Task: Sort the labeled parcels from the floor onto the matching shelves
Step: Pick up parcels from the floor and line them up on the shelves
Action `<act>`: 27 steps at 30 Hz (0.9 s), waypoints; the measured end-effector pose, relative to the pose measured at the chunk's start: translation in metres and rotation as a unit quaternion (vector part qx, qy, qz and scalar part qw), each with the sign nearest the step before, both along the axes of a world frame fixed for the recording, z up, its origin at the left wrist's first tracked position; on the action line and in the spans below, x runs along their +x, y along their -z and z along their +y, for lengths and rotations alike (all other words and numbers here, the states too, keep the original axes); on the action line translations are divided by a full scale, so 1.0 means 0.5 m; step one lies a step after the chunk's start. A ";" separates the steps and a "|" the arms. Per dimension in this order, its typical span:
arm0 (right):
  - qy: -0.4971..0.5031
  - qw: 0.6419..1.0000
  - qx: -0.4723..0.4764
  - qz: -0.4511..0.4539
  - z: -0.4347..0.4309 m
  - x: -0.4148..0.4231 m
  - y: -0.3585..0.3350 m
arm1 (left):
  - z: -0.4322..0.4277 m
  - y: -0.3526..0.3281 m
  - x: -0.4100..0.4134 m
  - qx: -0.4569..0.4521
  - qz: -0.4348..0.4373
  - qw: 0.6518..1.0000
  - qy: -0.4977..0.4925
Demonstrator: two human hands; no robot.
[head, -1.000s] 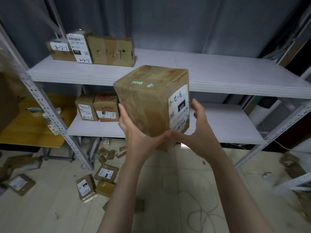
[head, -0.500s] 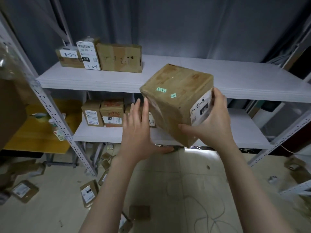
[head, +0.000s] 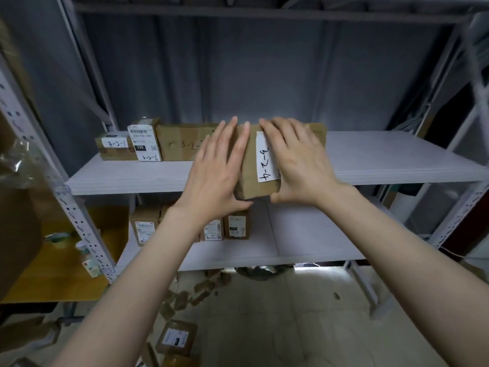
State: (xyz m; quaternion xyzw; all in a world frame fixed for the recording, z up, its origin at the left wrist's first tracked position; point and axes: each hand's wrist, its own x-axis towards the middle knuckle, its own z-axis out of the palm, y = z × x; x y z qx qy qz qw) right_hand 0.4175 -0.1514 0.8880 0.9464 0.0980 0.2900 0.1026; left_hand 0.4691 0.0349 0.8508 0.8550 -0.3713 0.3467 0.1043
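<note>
Head view: the cardboard parcel [head: 248,168] with the handwritten 3-2-4 label [head: 266,160] is mid-frame at the front edge of the upper shelf [head: 383,160], right next to the other parcels [head: 182,144]. Both hands are pressed flat against it with fingers straight and thumbs tucked underneath. The left hand [head: 214,178] is on its left side, the right hand [head: 299,165] over the label side.

parcel [head: 248,170]: you took it from mid-air to the upper shelf [head: 397,173], over its front edge, just right of the 3-2-7 box [head: 180,144].
label [head: 266,160]: now faces you, text running vertically.
left hand [head: 214,178]: back on the parcel, fingers flat.
right hand [head: 299,165]: moved from side grip to flat over the label.
</note>
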 end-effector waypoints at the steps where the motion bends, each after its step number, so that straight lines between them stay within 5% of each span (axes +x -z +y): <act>1: 0.000 1.000 -0.021 -0.003 0.005 0.005 -0.004 | 0.000 -0.005 0.003 -0.001 -0.007 1.000 0.004; 13: -0.001 0.933 -0.361 0.005 0.015 0.106 -0.027 | -0.045 0.050 0.063 -0.116 0.117 0.986 -0.031; 27: -0.042 0.875 -0.481 0.032 -0.103 0.290 0.007 | -0.141 0.076 0.244 -0.065 0.138 0.987 -0.047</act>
